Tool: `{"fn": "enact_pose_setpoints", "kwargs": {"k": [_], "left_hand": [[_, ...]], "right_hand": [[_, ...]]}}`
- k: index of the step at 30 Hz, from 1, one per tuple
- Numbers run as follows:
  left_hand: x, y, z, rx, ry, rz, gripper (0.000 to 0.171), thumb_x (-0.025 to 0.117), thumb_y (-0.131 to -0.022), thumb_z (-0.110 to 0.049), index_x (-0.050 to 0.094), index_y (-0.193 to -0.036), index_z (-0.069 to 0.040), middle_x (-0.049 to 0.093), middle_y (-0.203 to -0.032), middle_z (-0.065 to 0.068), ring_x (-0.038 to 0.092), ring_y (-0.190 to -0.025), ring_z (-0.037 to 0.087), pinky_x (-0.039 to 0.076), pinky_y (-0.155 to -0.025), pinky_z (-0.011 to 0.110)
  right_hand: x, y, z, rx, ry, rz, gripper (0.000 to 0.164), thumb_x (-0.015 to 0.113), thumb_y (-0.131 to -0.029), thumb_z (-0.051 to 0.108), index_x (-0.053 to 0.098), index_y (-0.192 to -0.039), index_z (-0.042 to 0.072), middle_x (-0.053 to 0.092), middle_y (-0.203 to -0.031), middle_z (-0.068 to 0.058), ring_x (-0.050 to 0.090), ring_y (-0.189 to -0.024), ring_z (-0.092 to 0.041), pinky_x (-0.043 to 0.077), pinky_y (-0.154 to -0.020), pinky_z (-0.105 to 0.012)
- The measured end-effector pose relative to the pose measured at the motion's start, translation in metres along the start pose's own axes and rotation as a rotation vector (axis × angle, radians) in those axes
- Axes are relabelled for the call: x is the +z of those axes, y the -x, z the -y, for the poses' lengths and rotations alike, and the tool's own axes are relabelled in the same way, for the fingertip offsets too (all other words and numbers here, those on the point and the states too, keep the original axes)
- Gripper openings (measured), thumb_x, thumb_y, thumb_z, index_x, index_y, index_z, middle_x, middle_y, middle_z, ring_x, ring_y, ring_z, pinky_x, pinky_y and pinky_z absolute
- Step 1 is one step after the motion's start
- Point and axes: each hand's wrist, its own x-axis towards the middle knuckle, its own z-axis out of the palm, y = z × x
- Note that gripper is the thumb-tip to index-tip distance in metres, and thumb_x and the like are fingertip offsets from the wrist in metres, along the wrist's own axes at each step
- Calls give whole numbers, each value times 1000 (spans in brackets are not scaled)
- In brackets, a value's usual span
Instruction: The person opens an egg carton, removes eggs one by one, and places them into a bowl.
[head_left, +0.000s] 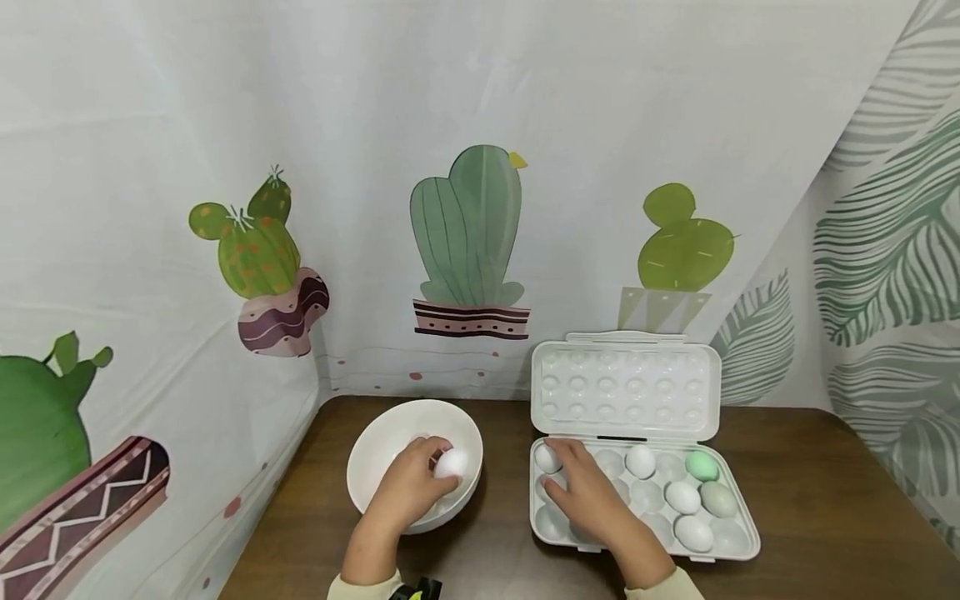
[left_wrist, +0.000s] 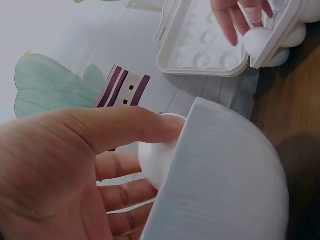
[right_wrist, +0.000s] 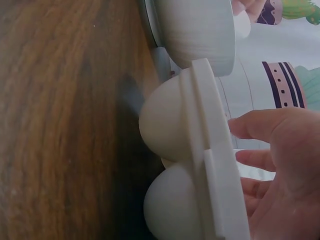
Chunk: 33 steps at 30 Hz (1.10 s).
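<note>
My left hand (head_left: pixel 408 483) reaches into a white bowl (head_left: pixel 367 442) and pinches a white egg (head_left: pixel 452 463) between thumb and fingers. The left wrist view shows that egg (left_wrist: pixel 156 162) partly hidden behind the bowl's rim. Over the left side of an open white egg carton (head_left: pixel 626 396) is my right hand (head_left: pixel 588 496), its thumb and fingers spread apart. Its fingertips are at a white egg (head_left: pixel 547 458) in the back left cup; whether they press on it is hard to tell. The carton's rim hides that egg in the right wrist view.
Further right in the carton sit a green egg (head_left: pixel 701 466), a pale greenish egg (head_left: pixel 719 499) and several white ones, among them a front white egg (head_left: pixel 693 533). Bowl and carton stand apart on a brown wooden table (head_left: pixel 502 500). A cactus-print cloth (head_left: pixel 360 250) hangs behind.
</note>
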Motion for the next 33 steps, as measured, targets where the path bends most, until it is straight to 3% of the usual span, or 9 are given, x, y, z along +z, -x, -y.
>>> {"fn": "enact_pose_setpoints", "kwargs": {"k": [9,15,20,33], "left_hand": [[-2,4,3,-5,12,76,40,82,-71,-10,73,-110,-7,60,-90,1,52,-81,12,46,-74,27],[-3,4,3,-7,-4,108,34,78,-67,-7,72,-100,-13,55,-85,3,48,-79,14,42,-71,27],[-2,4,3,-20,-24,119,28,79,-66,-8,68,-91,-14,52,-83,4,45,-74,14,39,-69,28],[0,6,4,-44,-59,116,31,83,-67,-14,71,-95,-10,61,-86,1,54,-76,13,46,-73,33]], "right_hand": [[4,-1,-5,-25,34,-5,51,73,-89,11,56,-136,2,58,-135,-18,57,-126,-37,47,-106,-50],[3,-2,-7,-51,74,-26,48,73,-87,9,58,-132,3,61,-130,-18,60,-121,-37,50,-102,-50],[4,-5,-6,-61,101,-45,47,74,-85,7,59,-129,3,62,-125,-17,61,-117,-36,51,-99,-49],[3,-7,-3,-61,153,-26,49,75,-86,5,61,-132,7,61,-124,-17,60,-115,-37,52,-95,-50]]}}
